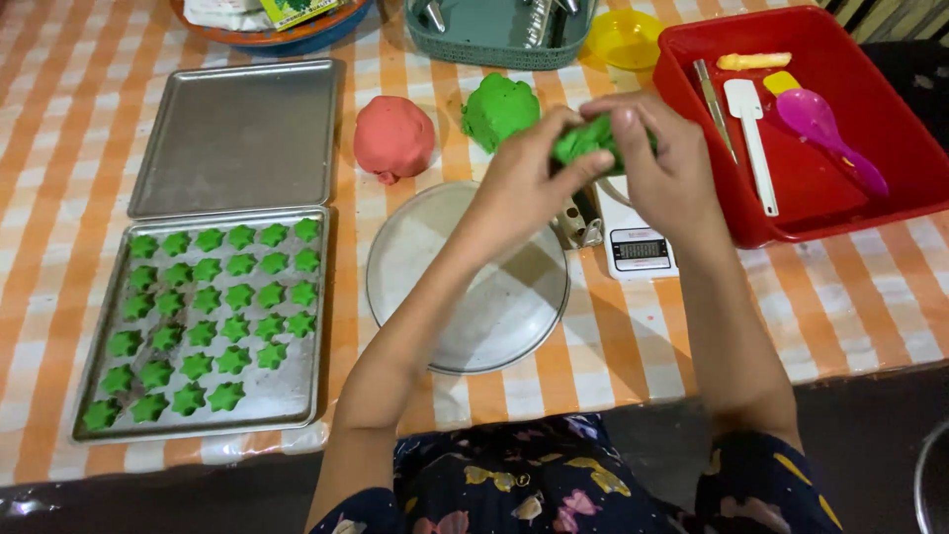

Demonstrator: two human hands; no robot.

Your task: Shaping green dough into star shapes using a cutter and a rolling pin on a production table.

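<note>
Near the top middle of the frame, the left hand (522,183) and right hand (660,163) squeeze a small green dough piece (585,140), each grip clamped on it. Below sits a round metal plate (450,287). Green star cookies (213,316) fill the tray (287,400) at lower left.

I count two baking trays (240,84), one bare and one carrying green stars (213,300): six rows of five, plus a seventh of four, thirty-four (as near as I can tell). Three dough lumps: one red (393,137), one green (499,108), one green in my hands (591,138). One round pan (465,287), one scale (633,237), one red bin (840,198).
</note>
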